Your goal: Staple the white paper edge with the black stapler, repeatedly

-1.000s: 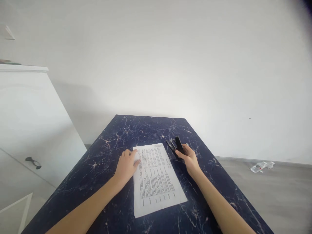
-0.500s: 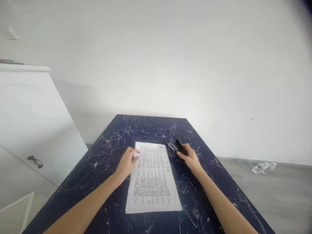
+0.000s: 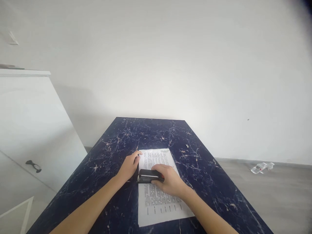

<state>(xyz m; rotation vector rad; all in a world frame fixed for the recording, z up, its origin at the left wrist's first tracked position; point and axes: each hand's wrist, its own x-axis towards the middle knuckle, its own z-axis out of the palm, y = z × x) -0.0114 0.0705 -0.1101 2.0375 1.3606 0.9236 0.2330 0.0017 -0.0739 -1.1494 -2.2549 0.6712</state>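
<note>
A printed white sheet of paper lies on the dark blue marbled table, slightly askew. I cannot tell whether it is one sheet or more. My left hand is closed at the paper's upper left edge, with thumb and fingertips gripping it there. My right hand grips a black stapler from its rear end, thumb below and fingers on top. The stapler lies crosswise over the page, its jaw end pointing left at the paper's left edge. The right hand and stapler hide part of the text.
A small shiny metal bit lies on the table beyond the paper. To the left stands a white cabinet with a black handle. A clear plastic bottle lies on the floor at right, by the white wall.
My right hand has brought the stapler leftward and nearer, from beside the paper to its left edge. The paper has shifted right and toward me and turned slightly. My left hand stays at its edge.
</note>
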